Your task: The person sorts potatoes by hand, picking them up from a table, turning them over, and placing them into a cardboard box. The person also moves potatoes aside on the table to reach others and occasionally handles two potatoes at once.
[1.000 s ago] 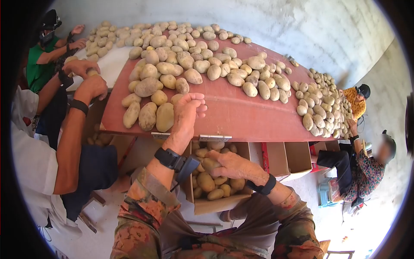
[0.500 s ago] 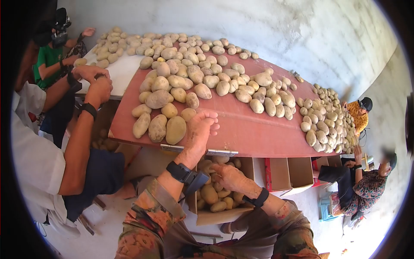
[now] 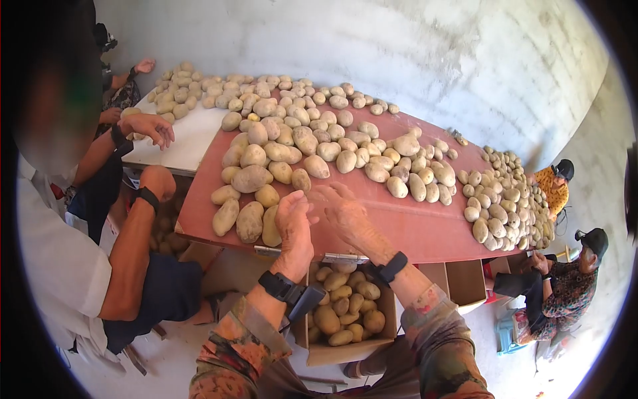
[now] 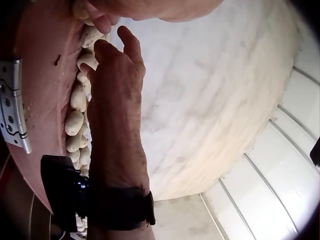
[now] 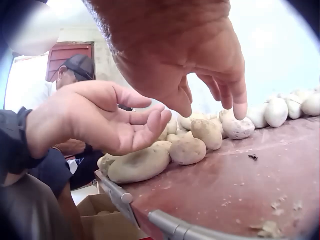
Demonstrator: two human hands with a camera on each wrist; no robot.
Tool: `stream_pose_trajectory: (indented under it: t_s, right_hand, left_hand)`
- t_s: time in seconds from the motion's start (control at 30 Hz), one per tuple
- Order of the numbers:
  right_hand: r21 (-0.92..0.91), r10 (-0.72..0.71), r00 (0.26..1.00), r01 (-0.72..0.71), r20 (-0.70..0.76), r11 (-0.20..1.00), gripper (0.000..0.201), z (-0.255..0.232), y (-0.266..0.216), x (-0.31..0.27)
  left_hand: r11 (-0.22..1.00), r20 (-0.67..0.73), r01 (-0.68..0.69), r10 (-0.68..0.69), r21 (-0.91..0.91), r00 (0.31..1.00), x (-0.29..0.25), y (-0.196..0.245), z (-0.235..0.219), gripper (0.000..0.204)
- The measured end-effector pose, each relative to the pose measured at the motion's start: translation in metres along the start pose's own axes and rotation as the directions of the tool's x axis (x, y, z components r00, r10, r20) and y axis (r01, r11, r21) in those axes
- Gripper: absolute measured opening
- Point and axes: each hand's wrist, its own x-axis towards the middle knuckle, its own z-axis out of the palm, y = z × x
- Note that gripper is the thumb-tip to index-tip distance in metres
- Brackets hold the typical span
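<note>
My left hand is held over the near edge of the red table, palm turned up and fingers loosely bent, with nothing in it. Beside it my right hand reaches over the tabletop, fingers hanging down and empty, as the right wrist view also shows. Closest to both hands are potatoes at the near end of a large pile, among them a long potato at the table edge. Below my forearms stands a cardboard box holding several potatoes.
Metal hinges sit on the table's near edge. A white tabletop adjoins at left, where a person in a white shirt works close by. More cardboard boxes stand under the table at right, near other seated people.
My right hand has left the box, letting go of the potato it held there, and risen over the table beside my left hand. The left hand stays near the edge. The head view has shifted.
</note>
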Motion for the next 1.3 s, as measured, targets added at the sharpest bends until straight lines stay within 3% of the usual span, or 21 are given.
stream_pose_trajectory:
  t_s: [0.07,0.13,0.23,0.3,0.37,0.4,0.5,0.6,0.7,0.8,0.9,1.0,1.1,1.2,1.3]
  right_hand:
    - [0.075,-0.053,0.998,0.05,0.033,0.996,0.045,0.012,0.005,0.015]
    - [0.075,-0.198,0.976,0.192,0.086,0.978,0.046,0.029,0.019,0.031]
    - [-0.036,-0.415,0.877,0.435,0.243,0.899,0.044,0.053,0.045,0.055]
    - [-0.129,-0.397,0.839,0.47,0.373,0.873,0.041,0.059,0.04,0.066]
    - [0.065,-0.066,0.954,0.049,0.291,0.997,0.037,0.057,0.023,0.067]
    - [0.171,0.115,0.953,-0.168,0.28,0.971,0.035,0.055,0.014,0.067]
    - [0.236,0.088,0.985,-0.121,0.148,0.964,0.032,0.065,0.026,0.071]
    - [0.162,0.056,0.996,-0.066,0.067,0.985,0.035,0.069,0.033,0.073]
    - [0.349,0.103,0.993,-0.114,0.051,0.93,0.03,0.068,0.038,0.073]
    - [0.634,0.304,0.951,-0.268,0.054,0.726,0.027,0.067,0.042,0.062]
    - [0.67,0.387,0.922,-0.307,0.031,0.676,0.028,0.052,0.046,0.046]
    - [0.643,0.429,0.875,-0.463,0.223,0.61,0.03,0.015,0.042,0.024]
    - [0.564,0.404,0.889,-0.452,0.217,0.691,0.034,-0.006,0.039,-0.003]
    - [0.631,0.315,0.93,-0.362,0.191,0.687,0.032,-0.021,0.032,-0.036]
    - [0.644,0.311,0.883,-0.469,0.351,0.604,0.029,-0.035,0.023,-0.068]
  left_hand:
    - [0.999,-0.03,-0.031,0.031,-0.008,0.999,-0.002,0.001,0.0,0.035]
    - [0.998,-0.052,-0.062,0.061,-0.016,0.997,0.0,0.001,-0.001,0.036]
    - [0.997,-0.049,-0.078,0.077,-0.024,0.996,0.004,0.0,-0.004,0.036]
    - [0.996,-0.044,-0.081,0.08,-0.036,0.996,0.006,0.002,-0.005,0.036]
    - [0.995,-0.051,-0.081,0.078,-0.053,0.996,0.005,0.001,-0.005,0.035]
    - [0.996,-0.048,-0.071,0.068,-0.049,0.997,0.006,0.001,-0.005,0.035]
    - [0.999,-0.033,-0.034,0.033,-0.034,0.999,0.004,0.001,-0.006,0.035]
    - [0.999,-0.01,-0.012,0.012,-0.031,1.0,-0.001,0.003,-0.004,0.036]
    - [0.999,0.008,-0.019,0.02,-0.045,1.0,0.001,0.001,-0.004,0.036]
    - [0.999,0.018,-0.008,0.008,-0.037,1.0,0.002,0.0,-0.004,0.034]
    - [0.999,0.033,0.008,-0.007,-0.036,0.999,0.004,-0.002,-0.004,0.033]
    - [0.999,0.042,0.006,-0.005,-0.038,0.999,0.003,-0.003,-0.003,0.033]
    - [0.999,0.042,-0.001,0.002,-0.032,0.999,0.006,-0.007,-0.004,0.031]
    - [1.0,0.019,-0.006,0.006,-0.016,1.0,0.003,-0.004,0.0,0.029]
    - [1.0,0.022,-0.016,0.016,-0.011,1.0,0.006,-0.004,-0.003,0.032]
